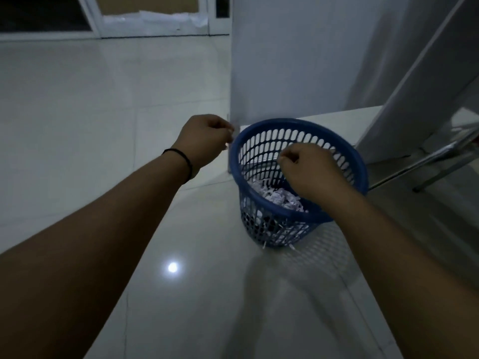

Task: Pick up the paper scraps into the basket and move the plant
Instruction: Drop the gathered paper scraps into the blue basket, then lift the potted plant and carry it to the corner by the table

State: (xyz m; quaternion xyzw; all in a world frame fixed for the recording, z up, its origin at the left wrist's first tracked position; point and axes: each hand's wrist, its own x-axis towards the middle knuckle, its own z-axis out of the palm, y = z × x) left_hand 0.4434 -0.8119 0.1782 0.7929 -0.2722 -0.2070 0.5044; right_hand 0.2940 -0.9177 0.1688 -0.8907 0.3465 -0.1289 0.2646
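A pale tiled floor (77,104) filled most of the frame. Right of centre stood the blue slotted basket (261,224), beside a white wall (298,60), with crumpled paper scraps (276,196) lying in its bottom. The right hand (308,169) hung over the basket's mouth, fingers curled shut; any contents could not be told. The left hand (204,139), just outside the rim's left edge, was pinched closed on a small pale scrap (231,138).
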